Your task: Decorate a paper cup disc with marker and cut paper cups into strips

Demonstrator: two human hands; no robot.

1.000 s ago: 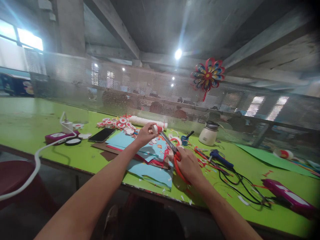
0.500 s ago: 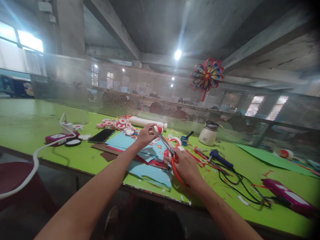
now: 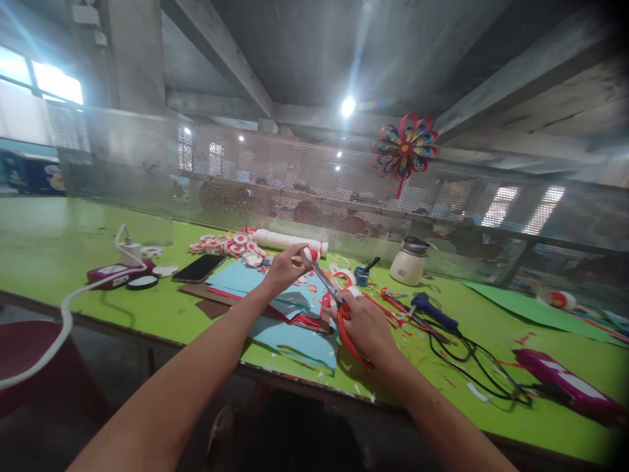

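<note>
My left hand [image 3: 285, 269] pinches a small red and white paper piece [image 3: 310, 253] above the sheets. In my right hand [image 3: 366, 326] is a pair of scissors [image 3: 326, 280] with orange handles. Their blades point up and left, with the tips at the paper piece. Beneath my hands lie light blue paper sheets [image 3: 240, 280], stacked over red and brown ones. Beyond my left hand is a heap of red and white paper discs [image 3: 238, 246], and a white roll [image 3: 287, 241] lies behind them.
A phone [image 3: 199, 267] and a power strip [image 3: 113, 273] lie left on the green table [image 3: 162, 314]. To the right are a blue glue gun [image 3: 432, 311] with a black cord, a cream jug [image 3: 409, 263], a purple power strip [image 3: 565, 380] and green paper [image 3: 515, 309]. A mesh screen [image 3: 275, 177] stands behind.
The camera view has shifted very slightly. Both hands, the scissors and the paper piece keep nearly the same positions.
</note>
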